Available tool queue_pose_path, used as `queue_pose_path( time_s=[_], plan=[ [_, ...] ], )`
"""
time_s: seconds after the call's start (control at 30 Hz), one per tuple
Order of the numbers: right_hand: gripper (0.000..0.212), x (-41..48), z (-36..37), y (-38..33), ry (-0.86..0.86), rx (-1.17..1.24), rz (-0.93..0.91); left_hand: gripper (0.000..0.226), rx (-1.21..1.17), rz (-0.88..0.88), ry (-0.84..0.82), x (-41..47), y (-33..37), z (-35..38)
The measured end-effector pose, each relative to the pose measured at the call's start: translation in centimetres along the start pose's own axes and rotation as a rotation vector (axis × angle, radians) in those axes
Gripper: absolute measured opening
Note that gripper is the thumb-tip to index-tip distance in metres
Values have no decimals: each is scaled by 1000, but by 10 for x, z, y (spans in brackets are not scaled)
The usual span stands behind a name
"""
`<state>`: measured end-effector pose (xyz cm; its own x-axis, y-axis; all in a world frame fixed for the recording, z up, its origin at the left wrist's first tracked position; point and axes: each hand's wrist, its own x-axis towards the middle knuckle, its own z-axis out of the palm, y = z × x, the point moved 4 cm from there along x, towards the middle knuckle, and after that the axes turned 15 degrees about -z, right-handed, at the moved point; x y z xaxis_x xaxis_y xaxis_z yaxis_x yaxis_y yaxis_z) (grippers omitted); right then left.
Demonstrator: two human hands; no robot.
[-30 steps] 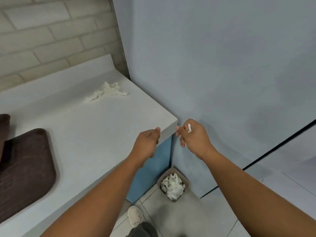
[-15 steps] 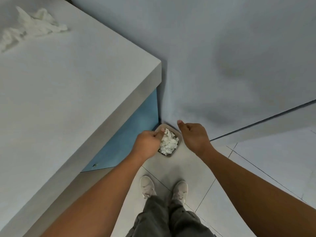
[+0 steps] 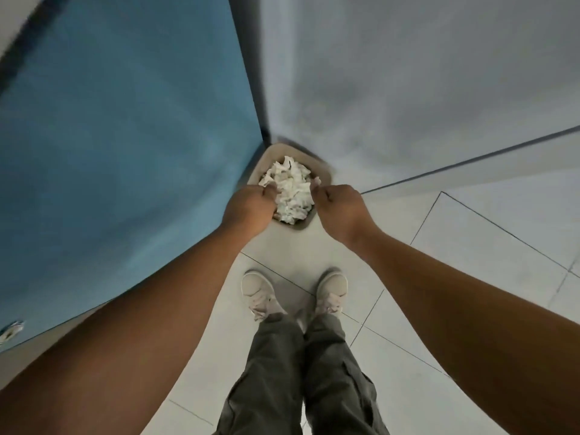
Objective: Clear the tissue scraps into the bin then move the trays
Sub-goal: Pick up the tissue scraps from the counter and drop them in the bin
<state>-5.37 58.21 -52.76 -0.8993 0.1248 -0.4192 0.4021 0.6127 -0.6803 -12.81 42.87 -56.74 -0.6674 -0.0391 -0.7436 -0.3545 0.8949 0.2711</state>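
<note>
The rounded plastic bin (image 3: 282, 150) is beige and the crumpled tissue scraps (image 3: 292, 189) are white. The flat cabinet panel (image 3: 125, 136) is plain blue, the wall (image 3: 408, 73) pale grey. The square floor tiles (image 3: 470, 246) are light grey with thin dark grout lines. The lace-up shoes (image 3: 257, 290) are off-white and the trousers (image 3: 270, 372) olive-grey.

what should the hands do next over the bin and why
Probably open the fingers and let go: the left hand and right hand are curled right above the bin, seemingly pinching tissue scraps, so they would drop in.
</note>
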Motion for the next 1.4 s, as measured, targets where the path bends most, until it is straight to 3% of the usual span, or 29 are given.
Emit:
queue_pose_path(
  time_s=[0.2, 0.3, 0.37, 0.5, 0.63, 0.93, 1.23, 1.4],
  plan=[
    [55, 18, 44, 66, 69, 131, 83, 36, 24, 6, -82, 76, -11, 54],
    [36, 19, 71, 99, 178, 397, 152, 28, 83, 36, -84, 109, -11, 75],
    [22, 19, 85, 115, 217, 447, 167, 46, 172, 82, -72, 124, -10, 87],
    [16, 17, 98, 134, 169, 329, 152, 62, 255, 137, -36, 142, -11, 104],
    [16, 21, 90, 131, 175, 230, 109, 71, 120, 160, 31, 136, -13, 94],
    [12, 91, 93, 92, 148, 152, -21, 44, -60, 169, 115, 110, -36, 64],
    [57, 113, 119, 105, 1, 31, 9, 42, -60, 215, 146, 105, -45, 53],
    [53, 78, 79, 88, 16, -29, 4, 48, -67, 193, 131, 75, -29, 30]
  ],
)
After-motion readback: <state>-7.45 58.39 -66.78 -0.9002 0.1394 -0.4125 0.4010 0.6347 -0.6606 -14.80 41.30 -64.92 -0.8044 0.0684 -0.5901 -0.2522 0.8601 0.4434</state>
